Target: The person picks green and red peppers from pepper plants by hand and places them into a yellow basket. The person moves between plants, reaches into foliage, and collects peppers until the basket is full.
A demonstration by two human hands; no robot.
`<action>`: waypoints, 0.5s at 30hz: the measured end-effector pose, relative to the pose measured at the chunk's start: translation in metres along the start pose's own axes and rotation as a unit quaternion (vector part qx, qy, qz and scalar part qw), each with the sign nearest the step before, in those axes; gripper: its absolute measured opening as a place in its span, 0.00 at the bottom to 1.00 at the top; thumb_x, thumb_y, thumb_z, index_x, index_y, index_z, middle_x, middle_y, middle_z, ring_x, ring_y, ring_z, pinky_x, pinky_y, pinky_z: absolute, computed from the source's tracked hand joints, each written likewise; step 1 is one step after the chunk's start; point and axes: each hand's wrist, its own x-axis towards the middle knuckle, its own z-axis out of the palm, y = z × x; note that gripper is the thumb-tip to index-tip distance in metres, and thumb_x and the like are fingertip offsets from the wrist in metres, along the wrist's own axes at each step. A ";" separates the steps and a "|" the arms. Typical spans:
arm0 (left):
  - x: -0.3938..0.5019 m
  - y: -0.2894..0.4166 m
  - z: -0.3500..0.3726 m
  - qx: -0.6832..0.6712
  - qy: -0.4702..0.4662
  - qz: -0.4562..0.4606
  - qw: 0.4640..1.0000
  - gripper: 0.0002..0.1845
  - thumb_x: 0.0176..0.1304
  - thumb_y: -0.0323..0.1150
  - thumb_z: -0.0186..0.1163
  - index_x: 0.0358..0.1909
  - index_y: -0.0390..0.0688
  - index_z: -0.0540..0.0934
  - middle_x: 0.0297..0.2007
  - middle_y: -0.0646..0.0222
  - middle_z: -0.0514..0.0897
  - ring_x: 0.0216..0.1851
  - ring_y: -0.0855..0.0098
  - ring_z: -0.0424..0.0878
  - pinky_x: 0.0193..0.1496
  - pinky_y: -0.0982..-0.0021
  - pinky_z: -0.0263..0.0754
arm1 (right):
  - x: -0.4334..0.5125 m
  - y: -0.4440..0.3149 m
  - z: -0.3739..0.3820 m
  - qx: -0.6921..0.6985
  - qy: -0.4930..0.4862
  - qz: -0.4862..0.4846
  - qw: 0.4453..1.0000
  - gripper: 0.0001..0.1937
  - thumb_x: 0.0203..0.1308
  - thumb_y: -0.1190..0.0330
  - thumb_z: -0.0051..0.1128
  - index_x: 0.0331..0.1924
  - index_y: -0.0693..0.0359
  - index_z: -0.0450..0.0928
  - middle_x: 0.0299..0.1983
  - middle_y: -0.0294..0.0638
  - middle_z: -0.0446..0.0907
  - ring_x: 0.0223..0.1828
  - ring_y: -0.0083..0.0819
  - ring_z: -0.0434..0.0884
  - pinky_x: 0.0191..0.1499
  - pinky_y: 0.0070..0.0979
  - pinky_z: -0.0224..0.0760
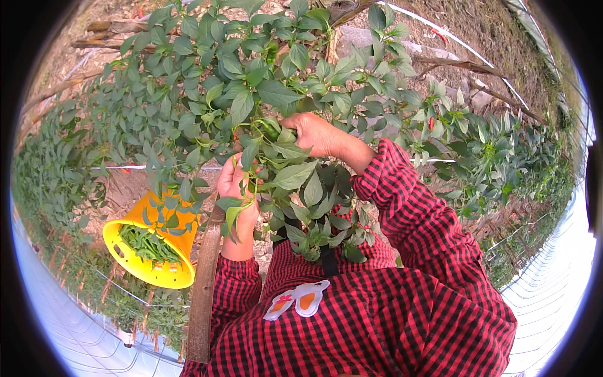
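Both my hands are in among the leafy branches of a pepper plant (278, 94). My right hand (311, 134) is beside a green pepper (269, 131), its fingertips partly hidden by the pepper and leaves; whether it grips the pepper I cannot tell. Lower and to the left, my left hand (238, 179) is curled around thin green stems, its fingers partly behind leaves. To the left of it a yellow plastic bucket (186, 275) leans with its mouth towards me, holding many slender green peppers (148, 244).
A wooden stake (205, 292) rises close beside my left forearm. White string (433, 160) runs across the row behind the plants. More pepper plants (499, 151) spread to both sides, some with red peppers (431, 123). Dry wooden sticks (464, 66) stand at the far side.
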 end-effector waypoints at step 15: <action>-0.011 -0.022 0.013 0.222 -0.092 0.056 0.969 0.10 0.62 0.33 0.56 0.36 0.35 0.76 0.26 0.71 0.75 0.20 0.82 0.70 0.23 0.79 0.65 | -0.068 -0.085 -0.033 0.312 -0.087 0.325 0.889 0.10 0.43 0.68 0.56 0.28 0.68 0.76 0.18 0.32 0.72 0.16 0.19 0.69 0.17 0.19 0.58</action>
